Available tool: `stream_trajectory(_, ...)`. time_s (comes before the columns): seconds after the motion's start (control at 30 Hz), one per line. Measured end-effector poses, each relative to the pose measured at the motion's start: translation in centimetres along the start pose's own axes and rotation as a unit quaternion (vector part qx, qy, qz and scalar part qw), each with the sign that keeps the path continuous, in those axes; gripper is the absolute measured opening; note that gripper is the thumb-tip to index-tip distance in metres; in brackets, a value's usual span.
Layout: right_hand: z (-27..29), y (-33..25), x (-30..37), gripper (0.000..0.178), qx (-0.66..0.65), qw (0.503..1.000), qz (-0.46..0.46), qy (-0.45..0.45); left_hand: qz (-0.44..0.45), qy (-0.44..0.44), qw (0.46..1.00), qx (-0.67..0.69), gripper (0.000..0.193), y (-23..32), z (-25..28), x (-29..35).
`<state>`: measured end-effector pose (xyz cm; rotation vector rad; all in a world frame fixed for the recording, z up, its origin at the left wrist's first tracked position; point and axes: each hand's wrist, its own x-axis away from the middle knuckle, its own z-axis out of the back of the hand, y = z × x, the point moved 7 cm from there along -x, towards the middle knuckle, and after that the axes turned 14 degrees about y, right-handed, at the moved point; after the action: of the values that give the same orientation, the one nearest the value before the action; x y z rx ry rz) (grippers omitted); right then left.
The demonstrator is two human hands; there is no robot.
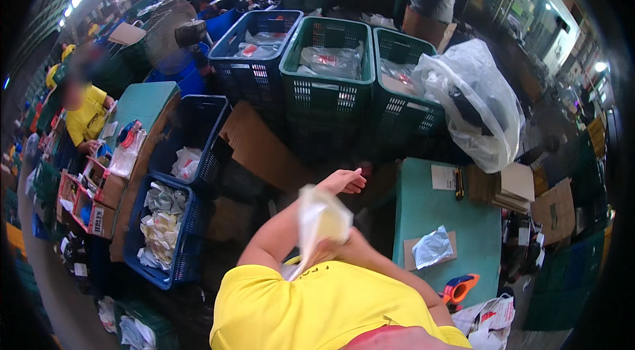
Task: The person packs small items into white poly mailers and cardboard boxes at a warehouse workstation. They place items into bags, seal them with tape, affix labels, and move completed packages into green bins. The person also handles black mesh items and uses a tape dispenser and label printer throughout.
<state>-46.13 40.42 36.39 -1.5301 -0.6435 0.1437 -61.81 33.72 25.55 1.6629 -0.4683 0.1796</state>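
Observation:
My left hand [345, 181] is stretched out past the front of my body, fingers extended and holding nothing. Close to my chest, my right hand [323, 250] is closed on the lower end of a white and pale yellow plastic bag [324, 219]. Motion blurs the bag, and it covers part of my left forearm. To the right, on a green-topped table [413, 194], lies a silver-grey plastic packet [432, 247] on a piece of cardboard [411, 259]. An orange tape dispenser [459, 289] rests near that table's front edge.
Blue crates [192, 231] with crumpled bags stand left. Dark green crates [327, 88] hold packets ahead, beside a big clear plastic bag [473, 95]. Flattened cardboard [261, 145] leans between. A co-worker [86, 115] in yellow is at another table [149, 105]. Cardboard stacks [512, 184] sit right.

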Motion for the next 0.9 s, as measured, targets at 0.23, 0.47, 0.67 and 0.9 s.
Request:
stream_trajectory(0.23,13.2,3.7,-0.2,0.029,0.067,0.964,0.073,0.249,0.034,-0.307,0.92,0.241,0.082,3.0,-2.0,7.6)
stream_trajectory(0.47,13.8,6.1,0.7,0.03,0.144,0.96,-0.008,0.241,-0.06,-0.16,0.984,-0.038,0.043,2.0,-4.6,6.6)
stream_trajectory(0.67,12.5,5.6,0.7,0.028,0.084,0.966,0.025,0.242,-0.03,-0.101,0.994,-0.016,0.037,2.2,-2.8,7.7)
stream_trajectory(0.9,13.5,8.2,2.2,0.019,0.077,0.967,0.014,0.242,-0.113,0.052,0.989,-0.079,0.027,4.6,2.6,8.5)
